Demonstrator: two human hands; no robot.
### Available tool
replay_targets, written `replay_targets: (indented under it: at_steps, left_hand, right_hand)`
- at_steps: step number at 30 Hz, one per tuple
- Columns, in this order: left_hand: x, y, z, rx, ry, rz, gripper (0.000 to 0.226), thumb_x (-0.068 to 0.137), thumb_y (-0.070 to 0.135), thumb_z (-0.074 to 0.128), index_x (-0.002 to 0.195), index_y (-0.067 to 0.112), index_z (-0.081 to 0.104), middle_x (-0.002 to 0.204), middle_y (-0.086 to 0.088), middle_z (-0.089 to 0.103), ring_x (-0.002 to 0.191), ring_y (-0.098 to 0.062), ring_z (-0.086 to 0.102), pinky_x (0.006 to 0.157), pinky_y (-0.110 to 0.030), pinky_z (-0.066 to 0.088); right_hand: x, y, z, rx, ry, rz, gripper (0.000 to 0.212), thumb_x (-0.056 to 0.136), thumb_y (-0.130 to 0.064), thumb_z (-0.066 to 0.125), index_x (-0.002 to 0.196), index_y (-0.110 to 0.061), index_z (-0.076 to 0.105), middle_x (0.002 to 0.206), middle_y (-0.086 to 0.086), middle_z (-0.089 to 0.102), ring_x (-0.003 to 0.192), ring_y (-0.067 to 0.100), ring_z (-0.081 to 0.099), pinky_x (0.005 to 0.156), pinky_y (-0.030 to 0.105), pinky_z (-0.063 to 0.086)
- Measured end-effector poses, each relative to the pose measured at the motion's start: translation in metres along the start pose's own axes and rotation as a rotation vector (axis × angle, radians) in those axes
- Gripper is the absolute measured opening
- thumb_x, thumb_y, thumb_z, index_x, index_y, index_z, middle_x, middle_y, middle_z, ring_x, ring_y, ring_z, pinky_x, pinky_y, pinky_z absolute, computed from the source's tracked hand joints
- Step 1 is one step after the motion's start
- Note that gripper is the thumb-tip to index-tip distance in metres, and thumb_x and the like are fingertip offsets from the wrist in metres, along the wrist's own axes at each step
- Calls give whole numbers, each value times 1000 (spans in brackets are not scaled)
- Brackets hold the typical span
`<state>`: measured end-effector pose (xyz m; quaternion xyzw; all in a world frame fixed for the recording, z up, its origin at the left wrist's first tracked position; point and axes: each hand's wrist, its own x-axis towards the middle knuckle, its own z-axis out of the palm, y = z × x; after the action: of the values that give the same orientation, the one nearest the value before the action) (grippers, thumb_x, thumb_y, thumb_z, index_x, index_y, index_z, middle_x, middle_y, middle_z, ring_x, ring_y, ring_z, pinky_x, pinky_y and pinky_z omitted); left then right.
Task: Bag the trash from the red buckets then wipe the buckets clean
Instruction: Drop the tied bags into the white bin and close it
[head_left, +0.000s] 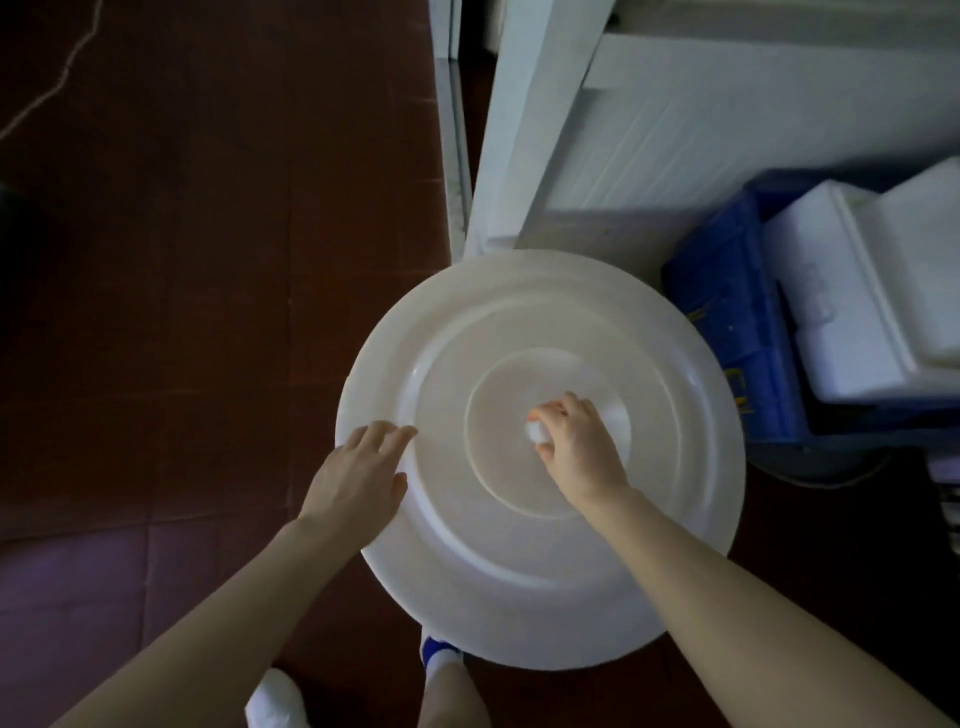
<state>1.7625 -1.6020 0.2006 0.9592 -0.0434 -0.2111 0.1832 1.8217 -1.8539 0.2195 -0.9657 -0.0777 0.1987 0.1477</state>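
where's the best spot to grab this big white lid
The centre knob, from straight above: the lid is wide and flat, with nothing else to grip. The right hand holds it; the left hand rests near the rim.

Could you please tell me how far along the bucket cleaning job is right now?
Nothing looks finished: no bag, trash or cloth is in view. In hand: the right hand grips the knob of the round white lid, while the left hand rests flat on its left edge. Whatever sits under the lid is hidden. Left, judging by this: lifting the lid, bagging the trash and wiping the buckets.
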Motion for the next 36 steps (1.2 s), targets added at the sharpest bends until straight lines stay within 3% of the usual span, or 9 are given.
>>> replay_targets:
  at_steps: [4,10,21,27,31,36]
  left_hand:
    - [18,0,13,23,-37,13,58,92,24,57,147,23,37,148,3,40,135,-19,38,98,-37,46]
    - [28,1,23,86,-62,2,59,92,24,59,147,23,38,144,1,45,133,-21,40,100,-39,43]
    - [24,-4,25,109,-91,-72,63,92,22,58,150,25,33,147,0,41,136,-21,36,94,-39,45]
    - [12,-3,18,62,-72,-116,64,94,26,57,152,25,29,149,-1,39,137,-22,35,96,-38,46]
    - [-17,-7,1,-14,-20,-175,58,95,26,54,149,26,33,142,1,44,127,-21,44,92,-36,47]
    - [-85,-33,-36,-147,54,-291,46,95,28,52,141,28,44,115,4,56,110,-19,53,83,-37,50]
  right_hand:
    - [14,17,11,40,-6,23,32,82,-3,65,112,-11,66,113,14,55,108,34,49,93,41,44]
    - [24,29,24,55,-44,12,32,83,-6,64,113,-12,64,115,13,53,109,32,48,91,41,44]
    - [22,26,38,74,-62,-8,32,85,-9,64,116,-16,63,118,10,52,113,28,47,88,39,46]
    - [14,20,30,20,-69,-44,36,86,-14,64,123,-14,60,123,11,51,114,30,48,96,40,44]
    - [5,-1,8,-70,-43,-120,38,91,-20,61,128,-11,58,131,13,50,119,32,48,100,41,41]
    - [-7,-76,-24,-160,-38,-336,41,93,-21,59,131,-9,54,130,11,52,118,31,49,98,41,43]
